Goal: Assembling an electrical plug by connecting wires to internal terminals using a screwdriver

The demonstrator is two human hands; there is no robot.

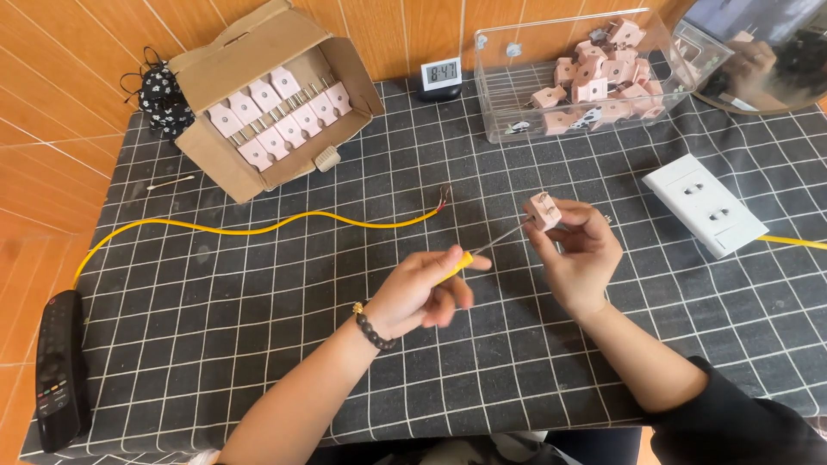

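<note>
Ten pink plastic plugs [277, 116] sit in the brown cardboard box [258, 52]; right of the box, one small white digital clock [440, 73], one white wall socket [704, 205].

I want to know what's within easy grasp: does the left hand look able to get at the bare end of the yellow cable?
Probably yes. The cable's bare end lies open on the cloth just beyond the left hand, but that hand holds a screwdriver.

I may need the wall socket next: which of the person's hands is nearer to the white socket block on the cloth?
Right. The right hand, holding a pink plug, sits just left of the white socket block. The left hand, gripping the yellow-handled screwdriver, is farther left.
</note>
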